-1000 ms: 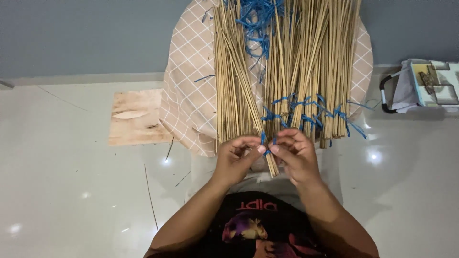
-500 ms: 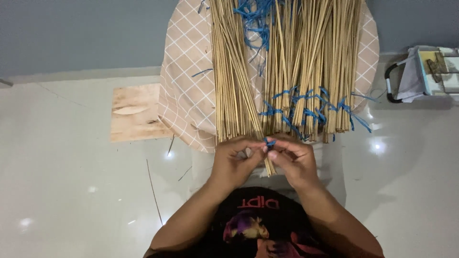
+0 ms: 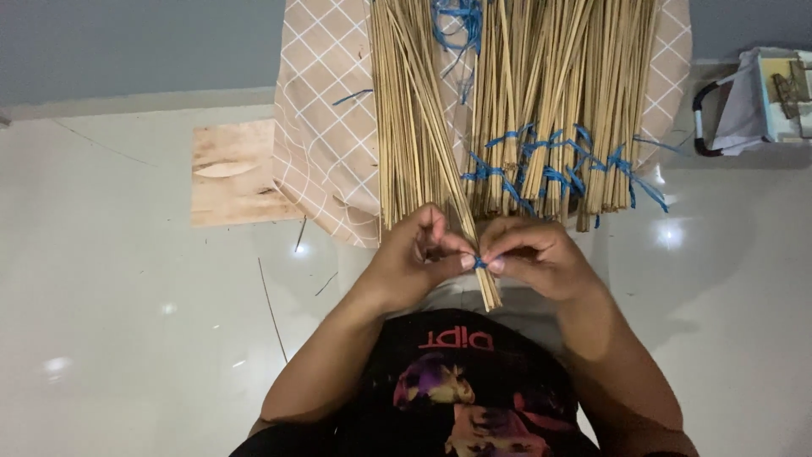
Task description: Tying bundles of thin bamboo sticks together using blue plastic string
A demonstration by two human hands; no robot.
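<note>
A person is looking down at both hands meeting at the centre of the view. The left hand and the right hand are each pinching an end of a short blue plastic strip, fingertips nearly touching, around a small bundle of thin bamboo sticks. The bundle's cut ends are poking toward six o'clock. At twelve o'clock, many more sticks are lying fanned over a checked cloth, several already tied with blue strips. A plywood board is lying at ten o'clock on the glossy white floor. Tying well likely means pulling both ends evenly outward while keeping the sticks squeezed together.
</note>
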